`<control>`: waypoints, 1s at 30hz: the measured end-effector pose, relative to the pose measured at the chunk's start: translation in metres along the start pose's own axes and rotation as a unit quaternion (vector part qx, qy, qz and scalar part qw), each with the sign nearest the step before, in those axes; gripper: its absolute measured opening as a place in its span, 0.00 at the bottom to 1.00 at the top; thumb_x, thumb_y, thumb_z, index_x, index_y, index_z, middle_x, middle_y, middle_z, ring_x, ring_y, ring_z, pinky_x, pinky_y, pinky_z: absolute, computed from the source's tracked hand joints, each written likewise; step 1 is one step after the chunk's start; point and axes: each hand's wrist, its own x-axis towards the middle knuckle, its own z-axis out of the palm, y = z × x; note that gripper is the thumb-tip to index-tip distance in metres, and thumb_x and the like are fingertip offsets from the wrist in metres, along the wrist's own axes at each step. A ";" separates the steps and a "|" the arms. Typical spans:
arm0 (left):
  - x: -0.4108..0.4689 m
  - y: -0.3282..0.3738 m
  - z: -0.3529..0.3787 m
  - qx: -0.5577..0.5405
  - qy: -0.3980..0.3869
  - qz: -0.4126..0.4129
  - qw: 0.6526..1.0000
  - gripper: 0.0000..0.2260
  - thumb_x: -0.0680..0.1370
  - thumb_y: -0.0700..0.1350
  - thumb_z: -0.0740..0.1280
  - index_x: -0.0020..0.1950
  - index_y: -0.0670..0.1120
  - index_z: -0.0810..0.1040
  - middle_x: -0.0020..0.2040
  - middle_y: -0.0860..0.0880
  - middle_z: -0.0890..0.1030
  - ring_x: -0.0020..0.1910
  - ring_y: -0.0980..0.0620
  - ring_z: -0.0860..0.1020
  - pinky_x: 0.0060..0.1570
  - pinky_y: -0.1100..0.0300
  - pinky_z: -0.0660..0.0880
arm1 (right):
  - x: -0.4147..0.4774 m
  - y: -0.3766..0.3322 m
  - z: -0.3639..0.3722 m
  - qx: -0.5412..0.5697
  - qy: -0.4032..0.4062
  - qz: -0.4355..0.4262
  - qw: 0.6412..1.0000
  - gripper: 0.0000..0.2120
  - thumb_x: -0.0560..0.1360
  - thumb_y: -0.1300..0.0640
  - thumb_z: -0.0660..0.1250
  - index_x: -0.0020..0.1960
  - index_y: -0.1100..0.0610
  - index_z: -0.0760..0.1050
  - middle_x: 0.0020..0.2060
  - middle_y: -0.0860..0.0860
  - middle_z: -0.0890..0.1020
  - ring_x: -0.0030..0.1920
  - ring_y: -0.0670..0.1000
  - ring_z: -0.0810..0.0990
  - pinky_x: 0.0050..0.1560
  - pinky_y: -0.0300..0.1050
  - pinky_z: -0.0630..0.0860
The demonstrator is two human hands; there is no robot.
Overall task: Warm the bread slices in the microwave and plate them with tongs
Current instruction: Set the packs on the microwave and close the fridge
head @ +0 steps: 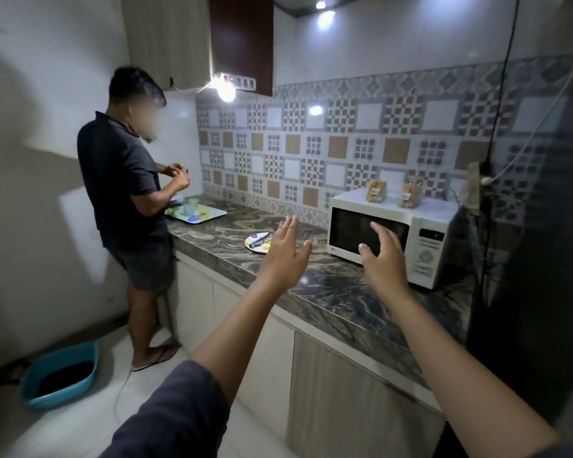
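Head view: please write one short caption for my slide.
Both empty hands, left and right, reach toward the closed microwave; tongs lie on the plate.

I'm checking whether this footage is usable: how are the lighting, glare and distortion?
Head view: dim overall, lit by a bare bulb under the cabinet and ceiling spots, all blown out with flare; wide-angle bending curves the countertop edge and walls; the right side falls into dark shadow; both open hands, left and right, are slightly soft, while the microwave and plate stay readable.

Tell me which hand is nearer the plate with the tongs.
Left. The left hand hovers open beside the plate, overlapping its right edge in view; the right hand is farther right, before the microwave.
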 end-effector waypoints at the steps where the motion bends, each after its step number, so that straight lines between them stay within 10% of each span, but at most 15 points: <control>1: 0.018 -0.013 0.006 -0.002 -0.007 -0.001 1.000 0.27 0.81 0.52 0.56 0.77 0.47 0.51 0.78 0.49 0.52 0.77 0.52 0.49 0.73 0.54 0.51 | 0.016 0.008 0.010 -0.004 -0.001 0.002 1.000 0.22 0.79 0.58 0.59 0.72 0.54 0.62 0.72 0.51 0.62 0.72 0.50 0.61 0.70 0.44 0.58; 15: 0.277 -0.111 0.134 -0.058 -0.116 0.089 0.988 0.27 0.81 0.51 0.56 0.77 0.47 0.50 0.78 0.49 0.52 0.77 0.52 0.49 0.74 0.55 0.50 | 0.219 0.123 0.088 -0.119 0.120 0.089 0.982 0.21 0.79 0.58 0.59 0.71 0.58 0.63 0.71 0.53 0.64 0.72 0.52 0.62 0.70 0.45 0.58; 30: 0.364 -0.061 0.378 -0.161 -0.261 0.101 0.947 0.25 0.81 0.51 0.57 0.75 0.44 0.57 0.75 0.47 0.61 0.74 0.51 0.58 0.72 0.57 0.57 | 0.350 0.279 -0.013 -0.178 0.171 0.135 0.960 0.21 0.79 0.59 0.58 0.72 0.56 0.65 0.71 0.54 0.66 0.64 0.53 0.69 0.67 0.50 0.65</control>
